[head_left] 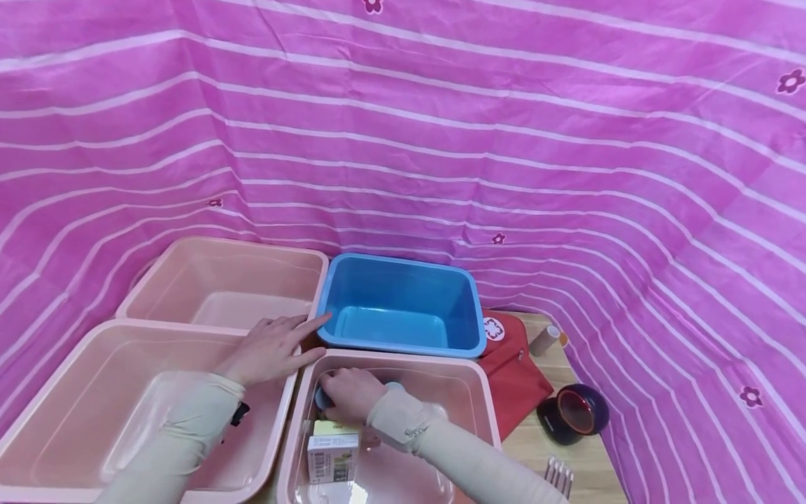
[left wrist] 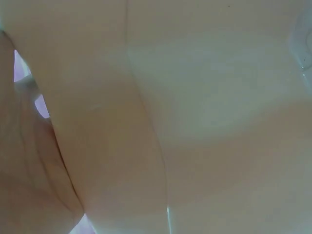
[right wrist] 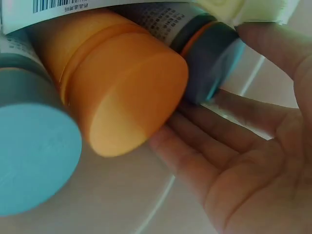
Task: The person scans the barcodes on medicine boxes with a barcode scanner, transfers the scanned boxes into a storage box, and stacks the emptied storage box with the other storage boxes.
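Reaching among bottles (right wrist: 139,87), right hand (head_left: 351,396) dips, hold unclear; left hand (head_left: 269,350) lies spread.

A draped booth; striped pink cloth (head_left: 403,150) walls the wooden tabletop (head_left: 592,465).

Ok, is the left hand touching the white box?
Apart. The head view shows it: the left hand is up near the bins' rims, and the white box is inside the pink bin, whose rim shows between them.
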A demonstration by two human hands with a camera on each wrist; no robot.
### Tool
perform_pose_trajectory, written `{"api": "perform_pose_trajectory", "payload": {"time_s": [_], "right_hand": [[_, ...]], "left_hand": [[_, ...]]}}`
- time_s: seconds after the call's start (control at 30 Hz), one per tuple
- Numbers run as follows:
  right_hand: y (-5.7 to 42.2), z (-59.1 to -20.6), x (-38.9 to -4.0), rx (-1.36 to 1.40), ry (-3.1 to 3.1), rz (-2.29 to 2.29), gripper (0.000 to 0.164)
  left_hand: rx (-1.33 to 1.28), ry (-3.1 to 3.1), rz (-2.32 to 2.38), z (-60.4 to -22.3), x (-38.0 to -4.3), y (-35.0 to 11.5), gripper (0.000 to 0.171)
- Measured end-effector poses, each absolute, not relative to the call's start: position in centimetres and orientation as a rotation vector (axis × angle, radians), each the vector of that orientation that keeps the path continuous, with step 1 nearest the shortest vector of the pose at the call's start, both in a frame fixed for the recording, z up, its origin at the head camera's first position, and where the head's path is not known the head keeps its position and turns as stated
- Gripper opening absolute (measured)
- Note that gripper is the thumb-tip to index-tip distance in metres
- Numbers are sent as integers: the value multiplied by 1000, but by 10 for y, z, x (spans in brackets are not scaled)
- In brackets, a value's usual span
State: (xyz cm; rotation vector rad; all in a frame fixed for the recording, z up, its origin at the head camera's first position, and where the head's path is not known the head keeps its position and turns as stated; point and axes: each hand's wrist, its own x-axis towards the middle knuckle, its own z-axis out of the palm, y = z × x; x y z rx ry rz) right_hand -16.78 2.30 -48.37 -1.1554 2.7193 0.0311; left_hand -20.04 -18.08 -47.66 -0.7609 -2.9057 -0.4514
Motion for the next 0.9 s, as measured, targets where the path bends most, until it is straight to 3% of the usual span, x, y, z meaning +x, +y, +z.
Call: {"api": "perform_pose_trajectory", "payload": {"time_s": [0.37, 0.9], "right_hand": [[37, -477, -167, -1185, 2708, -56, 35], [145, -388, -152, -1040, 2809, -834, 56]], "left_hand": [[-702, -2924, -406, -481, -198, -176, 67], [-706, -2946, -373, -480, -200, -177, 70]]}}
